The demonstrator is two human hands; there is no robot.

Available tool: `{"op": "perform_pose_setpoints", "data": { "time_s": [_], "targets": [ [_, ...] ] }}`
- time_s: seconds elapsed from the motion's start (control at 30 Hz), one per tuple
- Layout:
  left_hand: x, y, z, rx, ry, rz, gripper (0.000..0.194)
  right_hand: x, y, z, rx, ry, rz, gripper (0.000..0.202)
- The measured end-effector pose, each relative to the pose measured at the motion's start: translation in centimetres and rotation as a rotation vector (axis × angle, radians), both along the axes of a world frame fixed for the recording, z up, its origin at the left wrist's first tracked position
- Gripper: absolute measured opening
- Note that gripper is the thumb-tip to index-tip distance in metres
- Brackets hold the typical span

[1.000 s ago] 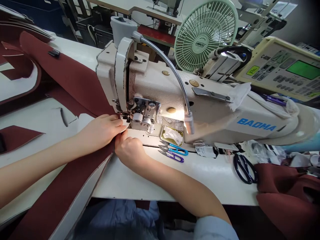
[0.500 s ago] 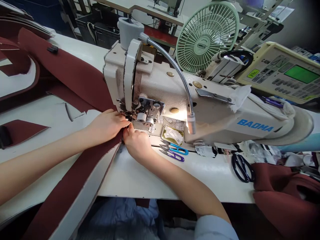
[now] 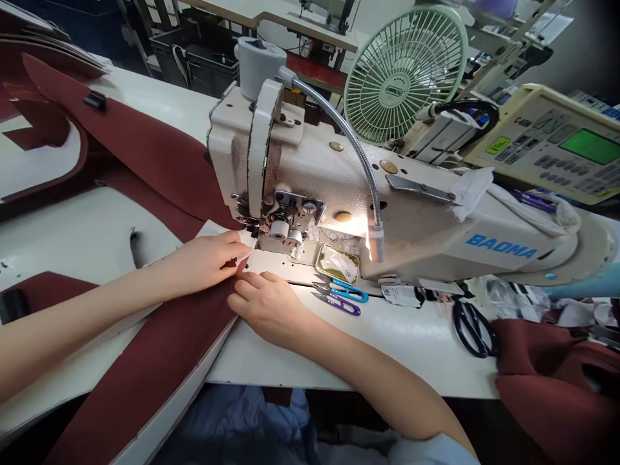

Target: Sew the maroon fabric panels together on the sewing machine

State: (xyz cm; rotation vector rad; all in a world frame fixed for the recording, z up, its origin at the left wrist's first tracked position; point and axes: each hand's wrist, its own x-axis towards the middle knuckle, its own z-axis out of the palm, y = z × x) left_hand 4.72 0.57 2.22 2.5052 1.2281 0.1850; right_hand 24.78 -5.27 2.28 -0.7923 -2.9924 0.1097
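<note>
A long maroon fabric piece (image 3: 159, 342) with a white backing runs from the lower left up to the sewing machine (image 3: 334, 174). My left hand (image 3: 208, 258) pinches its pale turned edge just in front of the machine's presser foot, fingers pressed together. My right hand (image 3: 266, 300) lies slightly nearer to me, fingers curled and closed on the maroon fabric's right edge. The needle area sits beyond my fingertips, lit by the lamp, its details too small to make out.
Right of my hands lie blue thread snips (image 3: 346, 290), purple thread snips (image 3: 341, 303) and a small tin (image 3: 338, 263). Dark-handled scissors (image 3: 475, 329) rest farther right, beside maroon pieces (image 3: 547, 361). A green fan (image 3: 402, 77) and a control panel (image 3: 552, 139) stand behind.
Both hands have drawn back slightly from the needle area toward me. The right hand has slid down along the fabric edge, and pale backing now shows by the left fingers.
</note>
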Motion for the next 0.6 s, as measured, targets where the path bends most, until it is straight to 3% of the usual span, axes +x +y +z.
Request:
{"op": "perform_pose_setpoints", "data": {
  "time_s": [0.2,0.6],
  "targets": [
    [0.3,0.3,-0.5,0.087,0.048,0.027,0.033,0.6,0.8,0.4,-0.033,-0.079,-0.061,0.011],
    [0.8,0.9,-0.2,0.215,0.076,0.001,0.030,1.0,1.4,-0.2,0.005,-0.032,-0.098,0.014]
  ]
}}
